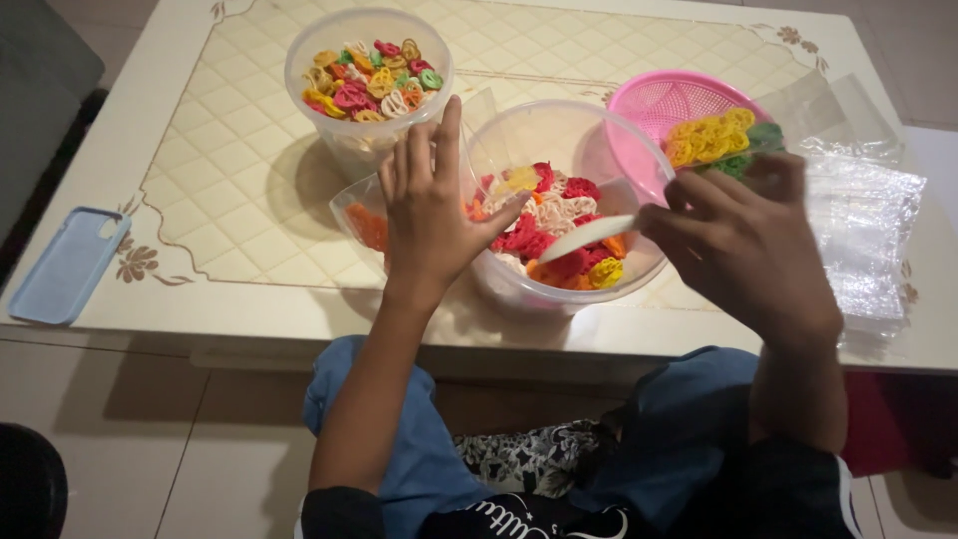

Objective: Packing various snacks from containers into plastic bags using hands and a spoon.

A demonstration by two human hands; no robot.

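My left hand [427, 215] is spread over a clear plastic bag [361, 222] with orange crackers in it and holds the bag's mouth beside the big clear bowl [599, 130]. The thumb reaches over the bowl's rim. That bowl holds red, white, yellow and orange flower-shaped crackers [554, 225]. My right hand [743, 250] grips a white spoon [589, 238], and the spoon's tip lies among the crackers in the bowl.
A clear tub [367, 70] of mixed coloured crackers stands behind the bag. A pink basket [659, 100] with yellow and green crackers sits at the back right. A stack of clear bags [863, 210] lies at the right edge. A light blue phone case [70, 265] lies at the table's left.
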